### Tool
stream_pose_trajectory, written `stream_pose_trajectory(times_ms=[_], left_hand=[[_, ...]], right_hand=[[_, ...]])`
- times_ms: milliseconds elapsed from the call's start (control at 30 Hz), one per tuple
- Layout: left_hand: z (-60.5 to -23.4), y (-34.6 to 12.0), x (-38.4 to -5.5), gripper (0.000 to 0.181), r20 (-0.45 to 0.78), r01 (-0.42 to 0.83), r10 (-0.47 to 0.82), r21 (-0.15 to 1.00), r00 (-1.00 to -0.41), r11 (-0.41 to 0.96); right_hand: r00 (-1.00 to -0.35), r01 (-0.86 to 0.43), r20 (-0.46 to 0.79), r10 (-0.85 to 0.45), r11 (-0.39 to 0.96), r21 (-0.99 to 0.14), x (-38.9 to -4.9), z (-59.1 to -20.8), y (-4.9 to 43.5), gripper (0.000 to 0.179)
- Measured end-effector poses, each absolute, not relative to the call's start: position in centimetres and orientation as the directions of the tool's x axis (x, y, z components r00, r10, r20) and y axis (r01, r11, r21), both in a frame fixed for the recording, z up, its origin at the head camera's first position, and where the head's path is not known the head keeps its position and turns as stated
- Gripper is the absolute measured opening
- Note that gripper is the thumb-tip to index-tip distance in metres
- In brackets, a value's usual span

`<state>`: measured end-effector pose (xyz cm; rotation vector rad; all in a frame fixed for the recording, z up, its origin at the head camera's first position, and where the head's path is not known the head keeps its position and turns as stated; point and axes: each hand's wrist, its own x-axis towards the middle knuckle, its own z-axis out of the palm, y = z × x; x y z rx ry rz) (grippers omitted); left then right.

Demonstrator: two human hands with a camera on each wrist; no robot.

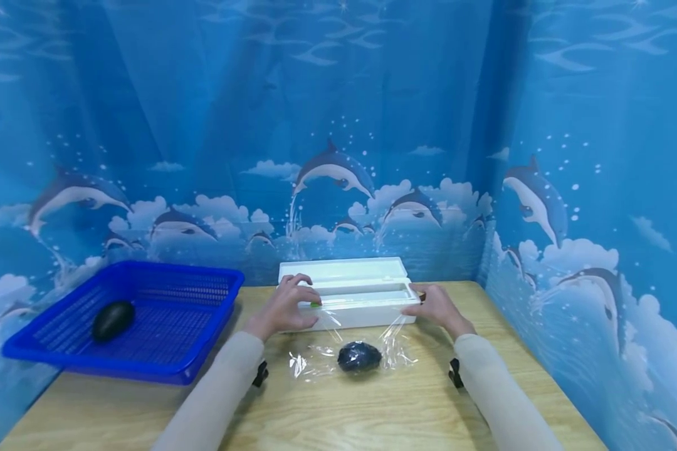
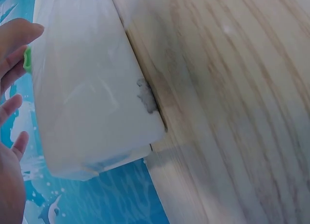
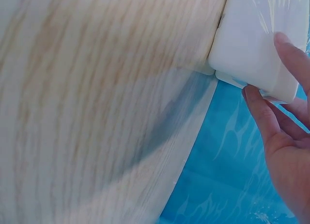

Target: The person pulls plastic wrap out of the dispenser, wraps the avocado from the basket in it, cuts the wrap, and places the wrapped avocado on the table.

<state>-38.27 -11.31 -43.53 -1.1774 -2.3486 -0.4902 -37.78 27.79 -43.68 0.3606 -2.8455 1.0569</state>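
A white cling film dispenser box (image 1: pixel 346 318) stands on the table with its lid (image 1: pixel 344 269) raised. At its left part, my left hand (image 1: pixel 288 305) pinches the small green slide cutter (image 2: pixel 27 60) between thumb and index finger; the other fingers are spread. My right hand (image 1: pixel 437 307) grips the box's right end, thumb on the front face and fingers around the end. Clear cling film (image 1: pixel 314 362) runs from the box onto the table. A dark oval fruit, apparently an avocado (image 1: pixel 359 356), lies in the film before the box.
On the left, a blue plastic basket (image 1: pixel 214 338) holds another dark avocado (image 1: pixel 113 320). The wood-patterned table (image 1: pixel 327 416) meets a blue dolphin-print curtain (image 1: pixel 248 156) at the back and right. Both wrists carry black straps (image 1: pixel 456 373).
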Motion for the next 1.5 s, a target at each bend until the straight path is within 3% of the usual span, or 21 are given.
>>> stream_pose_trajectory(times_ms=[233,533,1000,1267,1400,1500], left_hand=[[-44.0,-12.6,-38.2,0.024,0.596,0.821,0.618,0.127,-0.512,0.557],[-44.6,-15.6,-37.6,0.019,0.604,0.759,0.535,0.19,-0.591,0.623],[-45.1,-17.1,-36.5,0.015,0.652,0.682,0.42,0.209,-0.631,0.701],[-44.5,-16.2,-35.9,0.018,0.701,0.722,0.439,0.156,-0.562,0.674],[-43.2,-13.6,-34.3,0.025,0.694,0.775,0.516,0.098,-0.503,0.624],[-42.3,-10.5,-32.6,0.027,0.618,0.83,0.62,0.1,-0.484,0.548]], right_hand=[[-0.966,-0.257,0.161,-0.201,0.734,-0.628,-38.0,-43.7,27.5,0.078],[-0.963,-0.269,0.172,-0.208,0.727,-0.631,-38.1,-43.7,27.9,0.079],[-0.961,-0.275,0.166,-0.219,0.735,-0.62,-38.3,-44.1,27.8,0.08],[-0.966,-0.259,0.158,-0.205,0.746,-0.614,-37.7,-43.6,27.7,0.079],[-0.968,-0.251,0.149,-0.202,0.751,-0.611,-37.6,-43.6,27.7,0.08],[-0.967,-0.253,0.15,-0.204,0.748,-0.613,-37.6,-43.5,27.8,0.08]])
